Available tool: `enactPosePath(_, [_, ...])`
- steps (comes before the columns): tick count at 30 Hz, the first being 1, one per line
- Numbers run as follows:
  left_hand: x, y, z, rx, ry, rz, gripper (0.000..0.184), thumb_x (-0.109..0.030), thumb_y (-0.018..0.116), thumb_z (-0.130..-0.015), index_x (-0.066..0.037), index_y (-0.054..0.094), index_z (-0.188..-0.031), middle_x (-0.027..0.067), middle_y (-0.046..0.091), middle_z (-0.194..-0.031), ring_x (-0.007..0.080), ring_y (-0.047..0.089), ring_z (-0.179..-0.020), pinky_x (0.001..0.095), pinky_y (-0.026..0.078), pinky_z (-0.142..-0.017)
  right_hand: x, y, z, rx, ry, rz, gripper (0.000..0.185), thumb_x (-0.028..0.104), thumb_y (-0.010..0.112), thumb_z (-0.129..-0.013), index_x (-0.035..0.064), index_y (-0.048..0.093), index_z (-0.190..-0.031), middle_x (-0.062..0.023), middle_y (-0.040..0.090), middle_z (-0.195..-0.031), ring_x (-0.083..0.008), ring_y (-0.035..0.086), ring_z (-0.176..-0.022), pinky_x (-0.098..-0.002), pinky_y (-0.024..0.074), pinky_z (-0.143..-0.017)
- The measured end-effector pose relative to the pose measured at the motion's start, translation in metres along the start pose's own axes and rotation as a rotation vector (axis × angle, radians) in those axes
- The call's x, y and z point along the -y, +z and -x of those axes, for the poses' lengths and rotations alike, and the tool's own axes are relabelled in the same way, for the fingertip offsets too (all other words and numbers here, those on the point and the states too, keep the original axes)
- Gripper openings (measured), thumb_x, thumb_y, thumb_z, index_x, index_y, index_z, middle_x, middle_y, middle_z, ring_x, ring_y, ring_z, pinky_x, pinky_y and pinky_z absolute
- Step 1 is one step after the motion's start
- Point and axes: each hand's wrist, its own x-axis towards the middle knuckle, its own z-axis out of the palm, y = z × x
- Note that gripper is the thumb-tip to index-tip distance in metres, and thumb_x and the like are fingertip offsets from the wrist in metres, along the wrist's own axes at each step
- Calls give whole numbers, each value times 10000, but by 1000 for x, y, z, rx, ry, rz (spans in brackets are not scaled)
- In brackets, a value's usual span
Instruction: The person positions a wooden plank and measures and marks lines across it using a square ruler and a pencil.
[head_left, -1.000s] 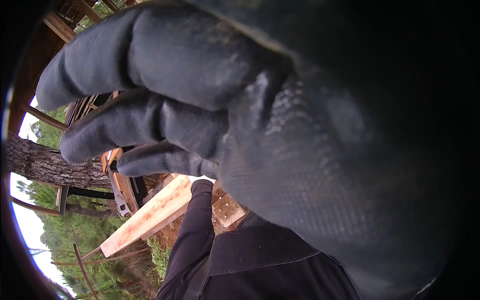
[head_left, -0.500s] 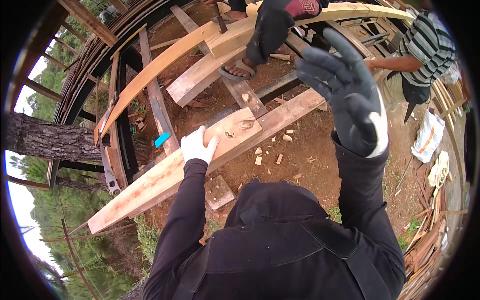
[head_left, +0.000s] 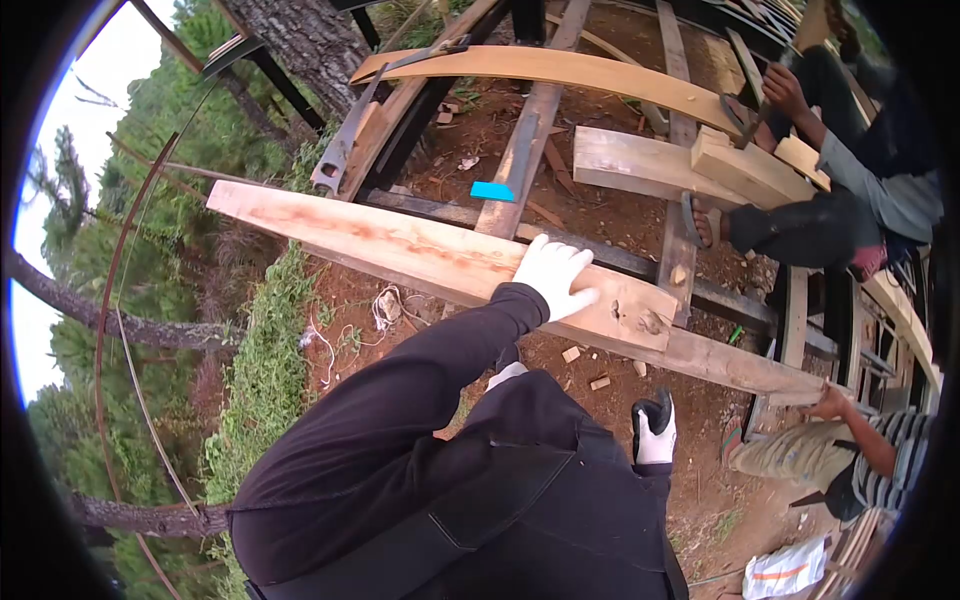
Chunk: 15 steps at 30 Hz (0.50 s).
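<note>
My left hand (head_left: 553, 274), in a white-backed glove, lies on top of a thick wooden beam (head_left: 400, 236), its fingers spread toward the far edge and the thumb apart. The beam has a tapered left end and dark knots near its right end, and rests over a longer timber (head_left: 745, 364). My right hand (head_left: 654, 428), in a glove with black palm and white back, hangs low beside my body, away from the beam. Its fingers are loosely bent with a gap at the thumb, and nothing shows in it.
Past the beam are a handsaw (head_left: 345, 150), a blue object (head_left: 493, 191) on a crosspiece and a curved plank (head_left: 560, 68). One person sits by wooden blocks (head_left: 750, 170); another's hand (head_left: 828, 403) touches the long timber. Offcuts (head_left: 600, 382) and a white sack (head_left: 787, 570) lie on the ground.
My view has turned left, showing more trees. My right hand has dropped from raised in front of me to low at my side. My left hand stays on the beam.
</note>
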Motion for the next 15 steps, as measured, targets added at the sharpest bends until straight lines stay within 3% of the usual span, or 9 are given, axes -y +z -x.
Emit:
enactPosePath(1, [3,2,2,-23,1,20,675,-564,621,-893,-66,590,-1347,175,628,-1270,349,545,-1251,561,291,-1138,19,6,-17,-22,-3,25,597,19,697,-917,8,477,-1472,-120,706,-1121,-187,680,-1017,-339,537,-928])
enactPosePath(5, [15,6,2,-71,27,140,621,-482,647,-896,-46,589,-1334,178,630,-1232,340,559,-1215,545,299,-1148,91,51,-83,-72,-455,241,618,-19,713,-864,-21,502,-1445,-171,672,-1245,-267,652,-1151,-376,503,-1002])
enactPosePath(9, [28,13,6,-187,43,259,588,-417,668,-894,-40,593,-1339,172,634,-1261,343,561,-1239,538,287,-1178,87,111,-154,-81,-614,527,666,173,783,-818,8,536,-1414,-202,634,-1283,-356,592,-1173,-483,411,-1081])
enactPosePath(10, [32,11,7,-194,29,351,571,-396,670,-896,-42,597,-1338,174,632,-1275,348,554,-1256,539,286,-1183,81,124,-160,-191,-718,771,681,285,795,-800,33,559,-1388,-200,607,-1286,-386,533,-1217,-531,364,-1099])
enactPosePath(11, [36,10,7,-206,16,442,555,-376,672,-899,-43,601,-1337,175,630,-1290,352,547,-1274,540,284,-1189,79,136,-163,-247,-693,857,660,313,794,-785,54,582,-1354,-189,580,-1297,-409,490,-1254,-564,347,-1107])
enactPosePath(12, [43,9,8,-235,32,519,513,-344,671,-905,-50,616,-1321,176,630,-1301,358,541,-1289,531,296,-1192,80,140,-163,-257,-700,894,654,314,795,-780,58,587,-1344,-187,575,-1300,-413,488,-1254,-568,345,-1111])
enactPosePath(13, [52,7,7,-309,68,550,462,-305,680,-898,-49,638,-1280,176,655,-1247,359,582,-1219,512,382,-1125,81,142,-162,-266,-702,933,648,315,796,-774,62,593,-1335,-184,571,-1303,-416,485,-1254,-572,343,-1114])
enactPosePath(15, [77,-14,10,-261,-32,589,433,-274,702,-878,-42,655,-1241,175,675,-1196,361,613,-1139,483,460,-1024,78,141,-161,-284,-673,912,641,313,798,-763,62,598,-1317,-188,574,-1289,-415,487,-1252,-577,334,-1125])
